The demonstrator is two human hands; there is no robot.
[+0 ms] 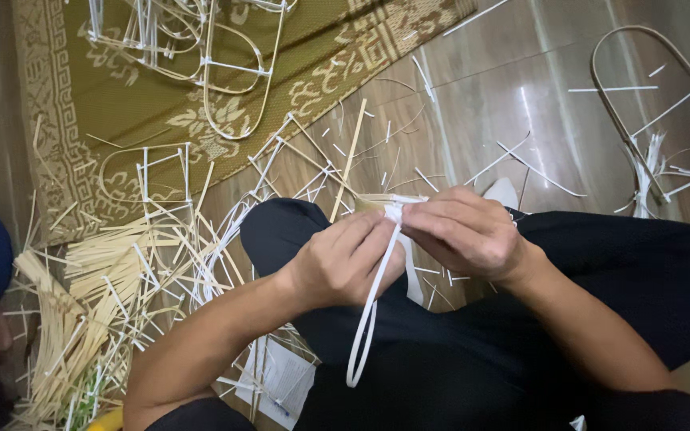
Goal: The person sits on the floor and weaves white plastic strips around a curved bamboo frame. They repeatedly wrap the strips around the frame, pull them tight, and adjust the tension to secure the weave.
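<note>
Left hand (pixel 345 259): curling over the lap, fingers pinching a white strip (pixel 370 311) that is hanging in a loop. Right hand (pixel 465 231): fingers closing on the strip's knotted top at a bamboo piece (pixel 377 201). Beyond: bamboo splints (pixel 97 295) lying piled, bent frames (pixel 233 72) resting on an olive mat (pixel 121 96).

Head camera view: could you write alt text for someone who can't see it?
Two hands, left and right, pinch a white strap wrapped around a bamboo strip, above a lap in black trousers. Loose bamboo strips litter the floor, with bent frames on a patterned mat.
</note>
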